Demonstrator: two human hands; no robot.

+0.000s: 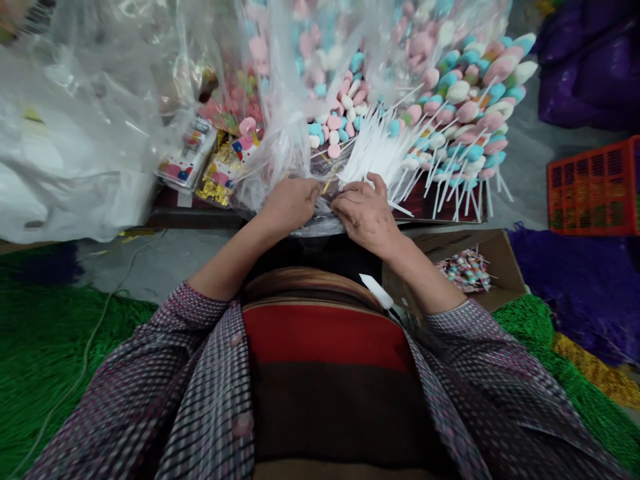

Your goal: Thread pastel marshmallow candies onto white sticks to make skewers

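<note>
At the table's front edge, my left hand (293, 203) is closed in a pinch on crumpled clear plastic (320, 228), which looks like a bag or wrapper. My right hand (367, 217) faces it, fingers curled down on the same plastic; its fingertips are partly hidden. A thin gold strip (329, 180) shows between the hands. Just beyond my right hand lies a pile of white sticks (373, 150). Loose pink, blue and white candies (334, 127) spill from a clear bag behind them. Skewered candies on white sticks (465, 120) are heaped to the right.
Packs of gold ties (219, 175) and a white pack (186, 150) lie left, beside large plastic bags (75, 147). A cardboard box (507, 267) holding wrapped candies stands below right. An orange crate (593, 187) sits farther right. Green tinsel (75, 360) covers the floor at left.
</note>
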